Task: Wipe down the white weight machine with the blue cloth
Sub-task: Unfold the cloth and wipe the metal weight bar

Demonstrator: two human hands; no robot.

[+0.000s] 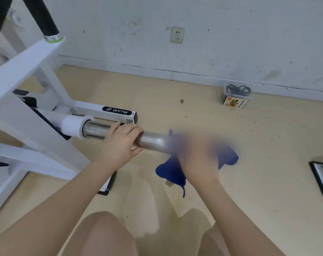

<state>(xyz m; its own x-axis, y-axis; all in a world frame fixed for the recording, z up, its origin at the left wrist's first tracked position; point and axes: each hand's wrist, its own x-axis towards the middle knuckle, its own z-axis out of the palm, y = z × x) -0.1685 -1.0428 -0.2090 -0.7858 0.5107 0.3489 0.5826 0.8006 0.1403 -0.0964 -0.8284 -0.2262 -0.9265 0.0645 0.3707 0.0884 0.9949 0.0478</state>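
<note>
1. The left hand (120,143) gripped the steel sleeve (153,141) of the white weight machine (15,85), fingers curled round it.
2. The right hand (197,156), blurred, held the blue cloth (171,172) against the sleeve's free end; its fingers' closure was unreadable.
3. The sleeve's long axis ran from the left hand toward the right hand, so the right hand was nearer the cloth.

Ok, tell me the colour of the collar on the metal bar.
White collar, seen in the head view.

Scuffed white wall (230,34) with socket (177,35); beige floor (175,93).
</note>
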